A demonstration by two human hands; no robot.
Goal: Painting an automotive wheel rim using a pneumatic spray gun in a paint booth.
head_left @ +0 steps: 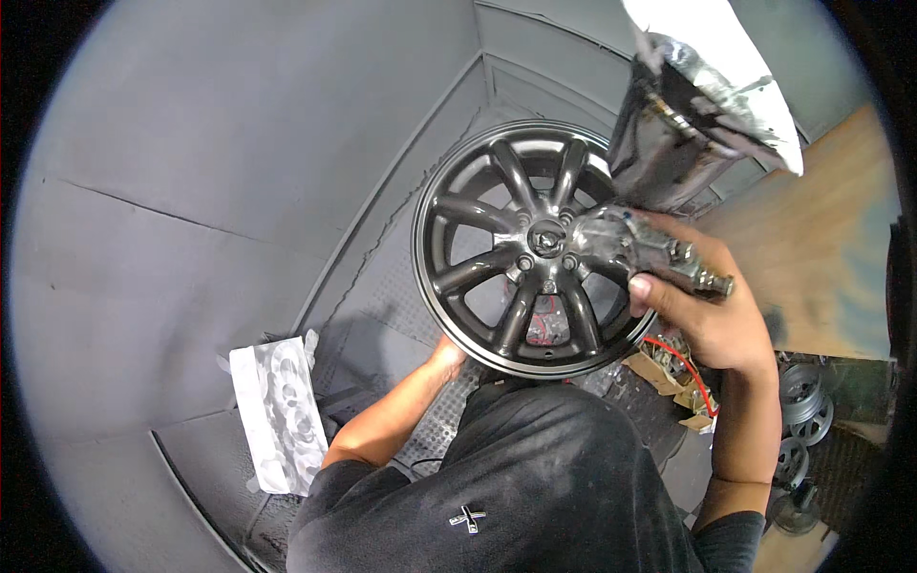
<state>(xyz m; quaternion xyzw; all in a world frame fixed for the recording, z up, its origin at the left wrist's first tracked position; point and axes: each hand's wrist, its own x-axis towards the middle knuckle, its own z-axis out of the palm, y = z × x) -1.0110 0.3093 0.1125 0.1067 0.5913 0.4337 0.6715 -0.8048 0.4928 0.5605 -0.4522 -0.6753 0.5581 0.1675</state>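
A glossy black spoked wheel [510,317] with a bright ringed edge fills the middle. My right hand [707,310] is closed round a paint-stained spray gun [659,250], held over the wheel's right part. Its dark, smeared cup [673,148] sits on top, with white paper [740,67] around the upper end. My left hand [447,355] is at the lower left edge of the wheel; its fingers are hidden behind the rim. Below the right of the wheel runs a red hose [693,372].
Grey booth walls [210,143] surround the left and back. A paint-marked white sheet [272,411] sits lower left. A tan board [812,248] stands at right, above several bare wheels [802,401]. Cardboard scraps [659,372] lie below the wheel.
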